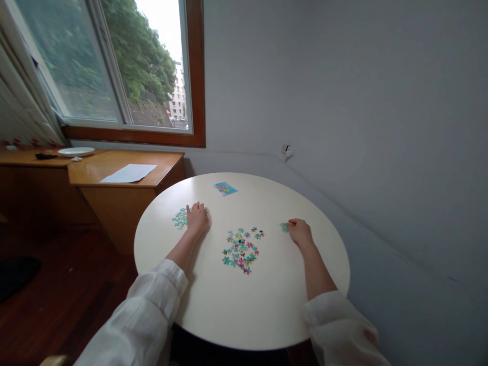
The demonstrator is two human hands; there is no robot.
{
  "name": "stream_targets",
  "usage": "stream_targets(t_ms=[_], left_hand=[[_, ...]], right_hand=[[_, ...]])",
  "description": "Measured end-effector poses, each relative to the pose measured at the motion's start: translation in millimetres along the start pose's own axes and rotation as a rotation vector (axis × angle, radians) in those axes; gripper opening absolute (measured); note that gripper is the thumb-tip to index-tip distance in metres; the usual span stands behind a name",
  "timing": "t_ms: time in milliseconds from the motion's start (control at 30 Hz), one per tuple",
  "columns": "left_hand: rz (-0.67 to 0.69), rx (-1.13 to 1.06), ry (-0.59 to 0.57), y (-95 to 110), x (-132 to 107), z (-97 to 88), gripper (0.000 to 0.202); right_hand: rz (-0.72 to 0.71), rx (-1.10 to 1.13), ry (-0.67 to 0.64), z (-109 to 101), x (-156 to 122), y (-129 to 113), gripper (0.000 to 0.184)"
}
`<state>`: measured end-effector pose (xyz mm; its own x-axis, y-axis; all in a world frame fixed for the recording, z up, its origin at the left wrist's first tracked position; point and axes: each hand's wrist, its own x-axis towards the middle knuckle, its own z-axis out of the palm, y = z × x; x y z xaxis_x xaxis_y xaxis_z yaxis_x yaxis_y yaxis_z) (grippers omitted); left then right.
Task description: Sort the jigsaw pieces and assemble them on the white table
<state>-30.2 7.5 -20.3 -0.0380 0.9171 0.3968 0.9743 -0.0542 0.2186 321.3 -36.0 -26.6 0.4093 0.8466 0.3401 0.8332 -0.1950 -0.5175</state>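
Observation:
At the left of the round table (267,312), my left hand (197,219) rests on the edge of a spread of mostly turquoise jigsaw puzzle pieces (180,218). One finger is stretched apart from the others, which bend down; the fingertips' underside is hidden. To the right, my right hand (300,233) has its fingers pressed together at a small turquoise puzzle piece (284,227) lying on the tabletop. Between my hands lies a loose heap of multicoloured puzzle pieces (241,250), with pink, green and dark parts. A colourful picture card (225,188) lies flat beyond them.
A wooden cabinet (168,170) stands left of the table, bearing a white paper sheet (128,173) and a white plate (76,151). Behind the table are a wall with a socket (287,150) and a wood-framed window (198,76).

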Motion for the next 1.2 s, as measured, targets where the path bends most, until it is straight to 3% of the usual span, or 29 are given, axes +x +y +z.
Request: stream_targets(t_ms=[167,400,567,733,833,1200], left_hand=[[0.024,-0.141,0.076,16,4,-18.7,0.036],[0.063,-0.310,-0.036,48,0,-37.0,0.029],[0.043,-0.435,-0.013,54,-15,-27.4,0.026],[0.025,-0.504,-0.026,44,-18,-13.2,0.024],[-0.011,-0.521,-0.043,39,-15,-8.6,0.023],[0.068,-0.579,-0.047,49,-21,-11.9,0.021]], right_hand=[[-0.027,-0.041,-0.099,7,1,-5,0.024],[-0.043,-0.040,-0.089,12,6,-5,0.020],[-0.020,-0.022,-0.116,14,8,-5,0.023],[0.001,-0.144,-0.082,14,11,-6,0.035],[0.004,-0.165,-0.115,14,14,-6,0.032],[0.061,-0.209,-0.176,11,13,-14,0.030]])
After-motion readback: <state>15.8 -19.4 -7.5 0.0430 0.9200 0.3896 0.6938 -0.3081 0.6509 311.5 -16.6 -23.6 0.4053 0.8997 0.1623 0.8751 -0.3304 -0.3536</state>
